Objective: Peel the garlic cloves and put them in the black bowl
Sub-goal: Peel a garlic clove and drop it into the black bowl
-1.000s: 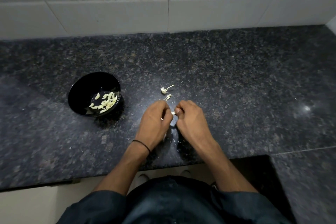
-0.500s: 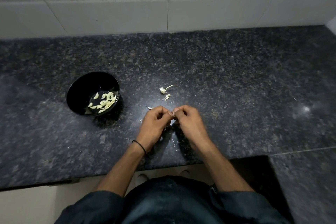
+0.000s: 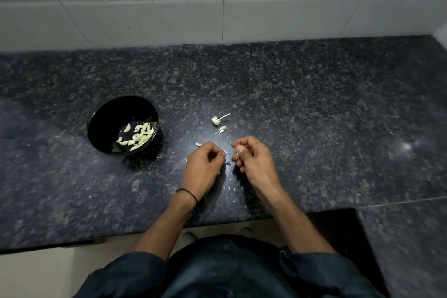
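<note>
I see the right hand [image 3: 254,162] pinching a pale sliver of skin [image 3: 237,150] over the tabletop [image 3: 314,116]. The left hand [image 3: 203,164], just beside it, is curled, its contents hidden. At ten o'clock from them sits the black bowl [image 3: 102,123] with peeled cloves [image 3: 139,136]; a garlic stalk [image 3: 217,120] lies at twelve.

One bowl [image 3: 113,116], one garlic stalk [image 3: 219,119], one left hand [image 3: 202,167], one right hand [image 3: 255,162].

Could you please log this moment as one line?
left hand: contents hidden | right hand: pinches garlic piece | black bowl: peeled cloves
</note>
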A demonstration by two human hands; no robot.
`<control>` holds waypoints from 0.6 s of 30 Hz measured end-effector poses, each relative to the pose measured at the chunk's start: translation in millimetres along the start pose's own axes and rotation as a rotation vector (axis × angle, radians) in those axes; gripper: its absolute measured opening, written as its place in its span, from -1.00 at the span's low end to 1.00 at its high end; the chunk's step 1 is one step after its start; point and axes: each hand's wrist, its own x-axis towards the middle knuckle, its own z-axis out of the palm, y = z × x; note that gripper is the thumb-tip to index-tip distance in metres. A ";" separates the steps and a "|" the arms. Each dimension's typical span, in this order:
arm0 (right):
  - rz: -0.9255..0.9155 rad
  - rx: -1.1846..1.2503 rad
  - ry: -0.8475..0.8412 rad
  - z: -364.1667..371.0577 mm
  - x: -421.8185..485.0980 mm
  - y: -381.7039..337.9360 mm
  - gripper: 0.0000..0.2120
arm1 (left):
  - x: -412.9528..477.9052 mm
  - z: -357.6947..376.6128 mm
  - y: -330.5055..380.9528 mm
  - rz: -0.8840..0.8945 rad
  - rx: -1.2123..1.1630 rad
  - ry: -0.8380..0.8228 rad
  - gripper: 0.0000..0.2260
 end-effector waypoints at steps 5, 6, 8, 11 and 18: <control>0.009 0.107 -0.024 2.1 0.2 0.0 -0.83 | -0.1 3.2 0.1 0.070 0.063 0.000 -0.89; 0.013 0.120 -0.022 2.3 0.5 -0.2 -0.84 | 0.1 3.3 -0.1 0.073 0.068 -0.005 -0.88; 0.010 0.139 -0.017 2.3 0.9 0.5 -0.86 | -0.6 2.9 -0.3 0.086 0.053 -0.023 -0.86; -0.010 0.158 0.004 1.9 1.6 2.9 -0.88 | -3.4 0.4 3.3 0.102 -0.017 -0.040 -0.82; -0.014 0.211 0.004 3.2 2.7 0.4 -0.95 | -4.5 -4.4 8.2 0.140 -0.095 -0.034 -0.93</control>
